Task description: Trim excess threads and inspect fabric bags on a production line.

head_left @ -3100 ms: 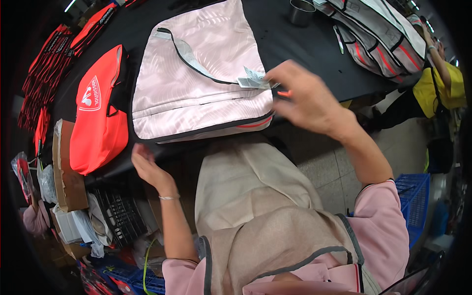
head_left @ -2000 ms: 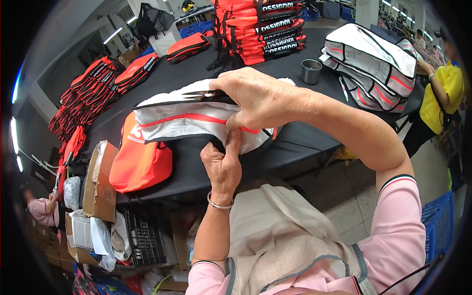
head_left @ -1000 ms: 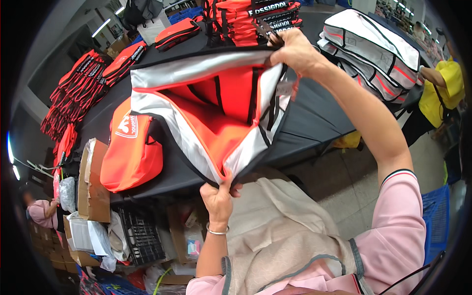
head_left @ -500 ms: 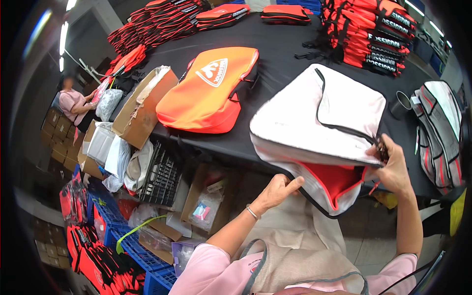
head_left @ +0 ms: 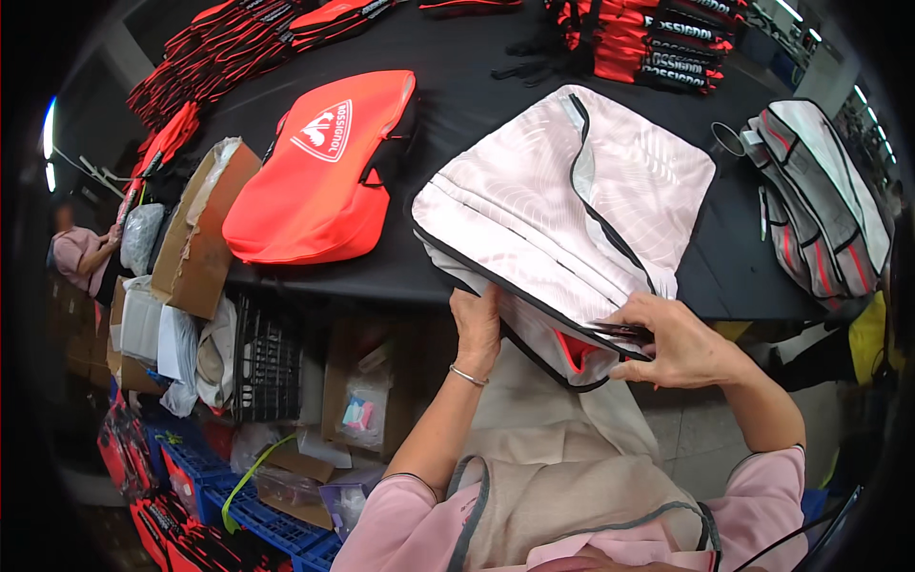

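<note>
A pale pink-white bag [head_left: 534,181] with black piping lies at a slant over the near edge of the black table. Its lower side gapes a little, showing a red lining [head_left: 576,351]. My left hand [head_left: 476,329], with a bracelet at the wrist, grips the bag's near lower edge; part of its fingers is hidden under the fabric. At the bag's near right corner, my right hand [head_left: 681,345] is closed round a small dark tool [head_left: 624,331], which looks like thread snips. The tool lies against the bag's edge; its tips cannot be made out.
An orange-red bag [head_left: 319,176] lies left on the black table [head_left: 448,105]. Right stand a metal cup [head_left: 728,139] and a grey-white bag [head_left: 824,195]. Folded red-black bags [head_left: 658,48] are stacked behind. A cardboard box [head_left: 205,229], black crate [head_left: 269,357] and another person [head_left: 81,253] are left.
My view has shifted. The white bag has turned flatter and its red opening has narrowed. My left hand has taken hold of its edge; my right hand has moved in along the lower side.
</note>
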Action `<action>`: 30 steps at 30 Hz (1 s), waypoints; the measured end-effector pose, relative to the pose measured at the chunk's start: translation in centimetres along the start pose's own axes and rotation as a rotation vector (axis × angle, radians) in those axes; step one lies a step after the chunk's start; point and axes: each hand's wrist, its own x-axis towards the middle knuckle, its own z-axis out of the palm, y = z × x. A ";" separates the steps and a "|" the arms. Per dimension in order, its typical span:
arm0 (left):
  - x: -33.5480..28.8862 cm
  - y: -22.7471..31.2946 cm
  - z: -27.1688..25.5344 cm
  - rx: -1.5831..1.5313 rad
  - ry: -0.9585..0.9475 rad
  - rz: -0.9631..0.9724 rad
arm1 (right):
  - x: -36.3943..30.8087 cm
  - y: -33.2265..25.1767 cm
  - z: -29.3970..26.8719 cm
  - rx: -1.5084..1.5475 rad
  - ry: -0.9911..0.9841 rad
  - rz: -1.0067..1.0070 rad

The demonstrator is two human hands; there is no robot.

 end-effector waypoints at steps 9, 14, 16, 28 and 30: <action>-1.7 4.8 5.4 0.252 -0.200 0.279 | 8.2 -3.3 0.1 -0.777 0.446 -0.154; -1.7 5.0 4.8 0.302 -0.210 0.341 | 8.0 -2.1 -4.4 -0.742 0.473 -0.255; -1.5 4.7 3.2 0.312 -0.262 0.174 | 7.6 -1.8 -7.5 -0.732 0.495 -0.277; 1.9 0.8 -6.9 0.504 -0.263 0.136 | 4.2 5.3 -17.6 -0.264 0.714 -0.048; 1.7 2.1 -6.2 0.571 -0.211 0.139 | 4.8 4.0 -15.2 -0.122 0.730 -0.100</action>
